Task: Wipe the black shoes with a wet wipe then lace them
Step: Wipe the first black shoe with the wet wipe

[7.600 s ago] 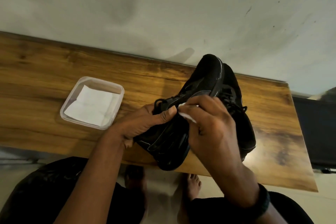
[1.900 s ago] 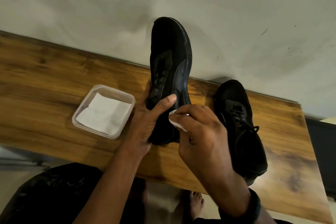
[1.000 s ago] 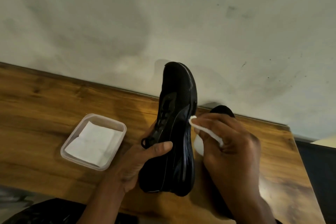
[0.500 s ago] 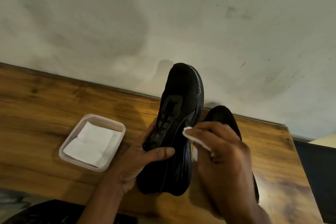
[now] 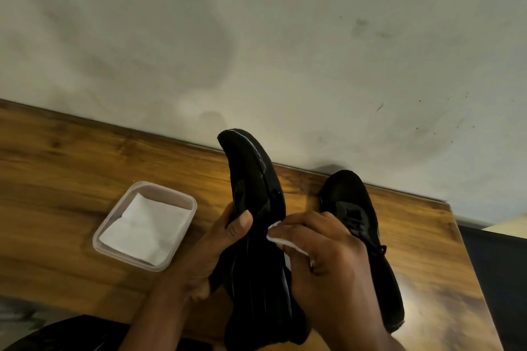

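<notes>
I hold the black mesh shoe (image 5: pixel 256 196) in the air above the brown wooden table (image 5: pixel 57 179), with its toe pointing away from me toward the pale grey wall (image 5: pixel 256 37). My left hand (image 5: pixel 214 251) grips it from the left: the thumb lies curled over its side and the other fingers are hidden behind it. My right hand (image 5: pixel 325 262) pinches the small white wet wipe (image 5: pixel 278 235) between the thumb and the curled fingers and presses it on the right edge of the shoe, near the middle of its length, just beside my left thumb.

The second black shoe (image 5: pixel 359 225), with its laces in, lies on the table just right of my right hand, its toe near the wall. The clear square plastic container (image 5: pixel 124 258) stands on the table left of my left hand, with a folded white sheet (image 5: pixel 145 228) inside.

Compared with half a second ago, the held shoe is rolled a little: its lace opening shows less and its side and sole edge show more. My right hand covered most of the second shoe then; now that shoe's toe and laces are visible. The container has not moved.
</notes>
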